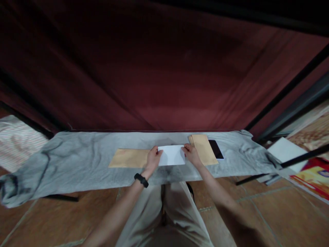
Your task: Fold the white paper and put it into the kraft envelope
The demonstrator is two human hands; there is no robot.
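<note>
Left hand (153, 158) and right hand (190, 153), lower centre: each pinches one end of a white sheet (171, 155). Brown envelope (128, 158), left of centre; envelope stack (205, 149) and dark-screened device (216, 149), right of centre; all on cloth-covered surface (84, 147). Progress, as judged: sheet in handling, outside the envelopes; their contents cannot be told.

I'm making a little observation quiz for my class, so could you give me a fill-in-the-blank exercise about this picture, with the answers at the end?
1. The paper held between the left hand and the right hand is ____ in colour.
2. A dark wristband is worn on the person's ____ wrist.
3. The dark flat device lies on the ____ side of the tan stack.
4. The cloth beneath these things is ____ in colour.

Missing words: white; left; right; grey.
</note>
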